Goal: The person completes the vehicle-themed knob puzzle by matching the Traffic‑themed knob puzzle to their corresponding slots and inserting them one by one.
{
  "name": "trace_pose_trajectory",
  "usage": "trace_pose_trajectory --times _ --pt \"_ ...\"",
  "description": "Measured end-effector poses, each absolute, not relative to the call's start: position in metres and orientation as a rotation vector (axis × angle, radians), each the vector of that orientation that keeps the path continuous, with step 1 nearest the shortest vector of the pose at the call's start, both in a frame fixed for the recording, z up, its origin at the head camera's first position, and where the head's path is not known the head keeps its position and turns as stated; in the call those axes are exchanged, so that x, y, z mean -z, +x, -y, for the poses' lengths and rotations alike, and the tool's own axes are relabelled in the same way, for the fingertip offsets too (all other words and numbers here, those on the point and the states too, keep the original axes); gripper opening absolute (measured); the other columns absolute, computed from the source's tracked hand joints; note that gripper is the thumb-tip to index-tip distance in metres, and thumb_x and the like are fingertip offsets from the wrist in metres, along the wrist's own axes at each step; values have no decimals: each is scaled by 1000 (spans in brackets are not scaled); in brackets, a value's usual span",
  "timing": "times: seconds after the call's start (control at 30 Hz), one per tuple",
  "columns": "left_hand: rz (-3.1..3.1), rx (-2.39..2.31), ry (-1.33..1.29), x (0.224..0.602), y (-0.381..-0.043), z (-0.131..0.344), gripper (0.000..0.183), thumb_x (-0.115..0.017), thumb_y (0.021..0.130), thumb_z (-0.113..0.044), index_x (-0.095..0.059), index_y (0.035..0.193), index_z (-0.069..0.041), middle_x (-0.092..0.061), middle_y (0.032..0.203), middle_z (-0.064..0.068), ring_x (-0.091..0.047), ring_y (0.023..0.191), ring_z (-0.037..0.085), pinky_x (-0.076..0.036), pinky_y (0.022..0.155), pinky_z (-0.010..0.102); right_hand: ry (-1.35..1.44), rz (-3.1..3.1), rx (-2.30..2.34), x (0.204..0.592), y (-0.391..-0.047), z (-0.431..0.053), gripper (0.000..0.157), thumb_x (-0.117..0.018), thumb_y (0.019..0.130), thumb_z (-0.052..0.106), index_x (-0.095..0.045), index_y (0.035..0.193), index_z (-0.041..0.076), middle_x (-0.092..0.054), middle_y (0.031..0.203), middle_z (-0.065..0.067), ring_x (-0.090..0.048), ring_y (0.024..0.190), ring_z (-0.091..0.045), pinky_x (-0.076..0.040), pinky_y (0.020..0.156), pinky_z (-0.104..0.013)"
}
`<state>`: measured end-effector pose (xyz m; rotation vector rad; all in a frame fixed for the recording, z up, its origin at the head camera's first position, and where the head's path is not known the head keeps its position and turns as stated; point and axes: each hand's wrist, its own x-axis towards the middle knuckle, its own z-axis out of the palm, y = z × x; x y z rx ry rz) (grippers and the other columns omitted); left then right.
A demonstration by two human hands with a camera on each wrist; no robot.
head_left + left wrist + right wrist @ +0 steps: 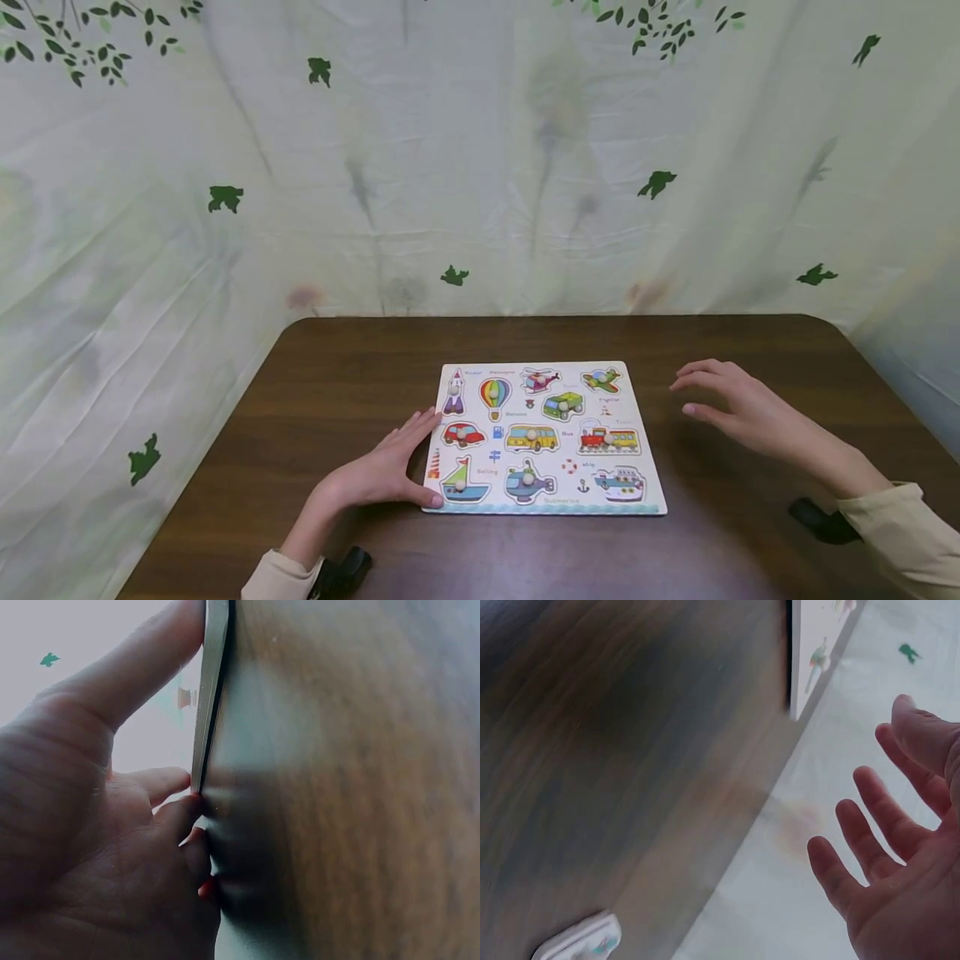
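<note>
A white wooden knob puzzle board point(555, 502) lies flat on the table. Its pictured pieces have small round knobs; among them are a balloon point(495, 393), a yellow bus point(532, 438), a train point(609, 441) and a sailboat point(463, 482). My left hand point(382, 471) rests against the board's left side, thumb at the near corner and fingers farther up the edge. In the left wrist view, the thumb and fingertips touch the board's edge point(210, 697). My right hand point(738, 408) hovers to the right of the board, fingers loosely extended and holding nothing.
The dark brown wooden table point(360, 358) has rounded far corners. Behind it hangs a pale curtain point(480, 167) with leaf prints. A white object with a teal mark point(581, 941) shows at the lower left of the right wrist view; its kind is unclear.
</note>
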<state>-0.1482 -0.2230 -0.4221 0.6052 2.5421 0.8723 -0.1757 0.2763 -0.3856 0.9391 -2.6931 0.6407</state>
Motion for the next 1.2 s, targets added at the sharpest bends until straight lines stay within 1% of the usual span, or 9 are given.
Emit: trace_pose_trajectory --times 0.2,0.3,0.43,0.67,0.83,0.93,1.07,1.13,1.2 --pt "-2548 -857 597 425 -150 225 114 -83 72 -51 -21 157 -8 -14 163 11 -4 149 33 -7 117 57 878 2686 -581 385 -170 -295 31 -80 80 5 -69 105 19 -63 116 -5 -55 107 -27 -41 83 -39" --pt "-2556 -845 593 425 -151 225 115 -83 71 -52 -20 157 -9 -14 163 9 -4 149 32 -8 117 56 842 2690 -571 385 -166 -304 31 -81 78 5 -70 104 18 -62 116 -5 -54 107 -27 -40 82 -35" --pt "-2558 -851 601 425 -150 226 114 -83 72 -52 -21 157 -8 -15 163 10 -4 149 33 -8 117 56 803 2706 -574 386 -161 -316 32 -81 78 5 -70 105 18 -62 118 -6 -54 108 -29 -40 79 -30" --pt "-2538 -886 610 423 -147 225 113 -83 73 -50 -21 157 -6 -14 163 13 -4 149 37 -7 116 59 772 2711 -553 389 -155 -336 33 -81 76 1 -71 103 16 -61 117 -7 -53 106 -32 -36 78 -33" --pt "-2550 -885 615 421 -147 225 113 -83 72 -50 -21 156 -6 -15 163 14 -4 149 37 -8 116 58 696 2739 -566 390 -149 -346 27 -79 80 4 -71 104 13 -60 119 -11 -52 105 -34 -36 74 -32" --pt "-2548 -875 609 422 -147 224 113 -83 72 -50 -21 156 -6 -15 163 13 -4 149 37 -8 116 58 648 2766 -574 391 -147 -351 24 -77 83 5 -71 105 12 -59 120 -14 -51 106 -38 -40 75 -41" --pt "-2546 -876 607 423 -147 224 113 -83 72 -50 -22 156 -6 -15 163 13 -4 149 37 -8 116 58 594 2793 -581 393 -144 -359 24 -76 82 2 -71 104 8 -58 119 -19 -50 105 -44 -40 75 -55" --pt "-2549 -873 609 423 -147 223 113 -83 72 -50 -22 156 -6 -15 163 13 -4 149 37 -8 116 58 564 2795 -560 394 -143 -365 26 -77 81 -2 -72 103 9 -59 119 -18 -51 105 -42 -41 76 -49" --pt "-2551 -877 613 423 -147 224 113 -83 72 -50 -22 156 -6 -15 163 13 -4 149 37 -8 116 58 546 2798 -522 396 -142 -372 27 -76 80 -5 -72 103 9 -59 119 -17 -52 104 -39 -41 75 -39"
